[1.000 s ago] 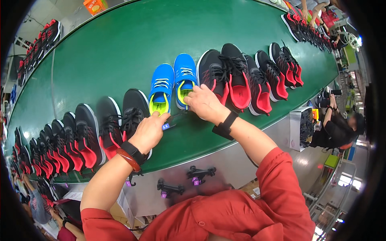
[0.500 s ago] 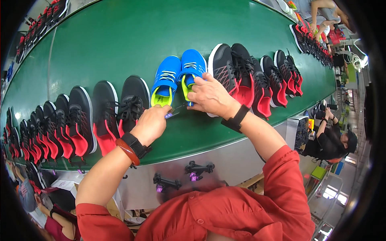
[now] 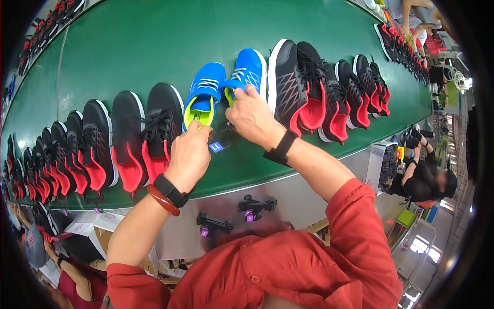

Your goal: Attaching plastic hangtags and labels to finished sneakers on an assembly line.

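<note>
Two blue shoes sit mid-row on the green belt (image 3: 154, 46). L hand (image 3: 189, 154) at the heel of the left blue shoe (image 3: 205, 99), fingers curled on its yellow-green collar. R hand (image 3: 251, 116) on the right blue shoe (image 3: 248, 72), fingers pinching its heel edge. Small blue square tag (image 3: 216, 147) w/ white print lies on the belt btwn the hands, just below the heels. Black-red shoes (image 3: 154, 131) line both sides. Purple tags (image 3: 249, 217) hang under the belt edge.

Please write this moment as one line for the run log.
left hand: at heel of left blue shoe | right hand: fingers on right blue shoe | place: green belt
</note>
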The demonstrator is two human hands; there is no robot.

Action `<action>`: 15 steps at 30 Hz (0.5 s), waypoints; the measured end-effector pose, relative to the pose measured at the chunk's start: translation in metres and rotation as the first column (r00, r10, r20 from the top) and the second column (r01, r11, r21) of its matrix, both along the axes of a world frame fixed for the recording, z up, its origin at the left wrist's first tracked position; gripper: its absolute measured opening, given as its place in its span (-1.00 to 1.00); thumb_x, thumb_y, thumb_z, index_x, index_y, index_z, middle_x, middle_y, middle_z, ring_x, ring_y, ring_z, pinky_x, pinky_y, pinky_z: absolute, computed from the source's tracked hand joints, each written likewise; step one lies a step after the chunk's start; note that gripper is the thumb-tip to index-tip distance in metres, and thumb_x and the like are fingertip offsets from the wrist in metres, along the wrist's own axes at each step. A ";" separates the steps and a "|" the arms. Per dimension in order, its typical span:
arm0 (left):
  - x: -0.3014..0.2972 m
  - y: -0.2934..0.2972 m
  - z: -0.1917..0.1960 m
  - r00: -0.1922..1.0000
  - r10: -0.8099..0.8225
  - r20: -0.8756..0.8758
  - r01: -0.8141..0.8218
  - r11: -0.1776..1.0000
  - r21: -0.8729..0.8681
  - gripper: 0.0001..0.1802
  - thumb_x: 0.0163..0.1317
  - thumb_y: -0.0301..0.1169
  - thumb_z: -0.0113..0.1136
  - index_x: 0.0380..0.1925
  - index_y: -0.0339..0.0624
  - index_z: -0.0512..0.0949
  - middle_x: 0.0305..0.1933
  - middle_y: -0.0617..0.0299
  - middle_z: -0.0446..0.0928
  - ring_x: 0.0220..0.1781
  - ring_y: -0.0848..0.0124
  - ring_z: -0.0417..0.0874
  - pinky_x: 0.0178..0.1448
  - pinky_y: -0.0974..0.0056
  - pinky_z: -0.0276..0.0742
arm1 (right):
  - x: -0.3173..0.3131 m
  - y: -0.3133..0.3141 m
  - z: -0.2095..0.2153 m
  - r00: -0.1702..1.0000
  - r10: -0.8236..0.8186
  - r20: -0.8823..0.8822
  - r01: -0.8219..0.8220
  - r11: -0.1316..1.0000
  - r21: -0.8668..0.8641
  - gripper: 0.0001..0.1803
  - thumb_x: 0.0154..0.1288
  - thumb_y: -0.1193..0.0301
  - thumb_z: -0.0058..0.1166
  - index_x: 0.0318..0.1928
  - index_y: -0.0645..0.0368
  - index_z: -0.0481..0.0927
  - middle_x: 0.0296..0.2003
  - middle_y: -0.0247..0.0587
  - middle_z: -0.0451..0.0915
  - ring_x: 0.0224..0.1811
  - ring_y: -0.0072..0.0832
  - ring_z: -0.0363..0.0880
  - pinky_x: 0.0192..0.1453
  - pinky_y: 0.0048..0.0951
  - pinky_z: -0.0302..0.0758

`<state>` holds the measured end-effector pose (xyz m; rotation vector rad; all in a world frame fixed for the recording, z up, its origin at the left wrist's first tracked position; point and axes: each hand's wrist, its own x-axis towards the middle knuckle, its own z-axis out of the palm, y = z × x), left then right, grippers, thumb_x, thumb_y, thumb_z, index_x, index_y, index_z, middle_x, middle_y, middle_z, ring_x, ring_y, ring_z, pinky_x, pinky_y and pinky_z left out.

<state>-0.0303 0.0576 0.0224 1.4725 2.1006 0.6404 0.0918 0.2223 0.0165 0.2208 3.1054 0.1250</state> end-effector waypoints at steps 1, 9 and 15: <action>0.000 0.000 0.000 1.000 0.009 -0.007 -0.009 1.000 0.004 -0.66 0.05 -0.70 0.06 -0.14 -0.25 0.57 -0.07 -0.01 0.54 -0.20 -0.10 0.64 -0.10 -0.05 0.56 | 0.001 0.005 -0.001 0.996 -0.008 -0.087 0.005 0.999 -0.032 -0.90 0.02 0.30 0.17 -0.47 0.01 0.65 -0.49 -0.32 0.57 -0.14 -0.34 0.47 0.14 -0.23 0.29; 0.012 0.005 -0.045 0.985 -0.174 0.018 0.172 0.982 0.078 -0.35 -0.02 -0.80 0.02 0.11 0.01 0.48 0.49 -0.25 0.00 0.32 -0.21 0.37 0.31 -0.01 0.43 | 0.044 -0.001 0.003 0.956 -0.030 -0.292 -0.036 0.975 -0.219 -0.73 0.10 0.50 0.10 -0.13 0.08 0.57 -0.14 -0.24 0.52 -0.07 -0.28 0.49 0.15 -0.18 0.32; 0.004 -0.015 -0.010 0.959 -0.139 -0.247 0.170 0.980 0.107 -0.29 0.08 -0.70 -0.04 0.28 0.09 0.42 0.44 -0.21 0.16 0.17 -0.11 0.50 0.25 0.01 0.47 | 0.107 -0.092 0.037 0.997 0.032 0.076 -0.008 0.954 -0.300 -0.90 -0.08 0.37 0.10 -0.49 0.03 0.48 -0.55 -0.32 0.36 -0.44 -0.39 0.39 -0.23 -0.24 0.35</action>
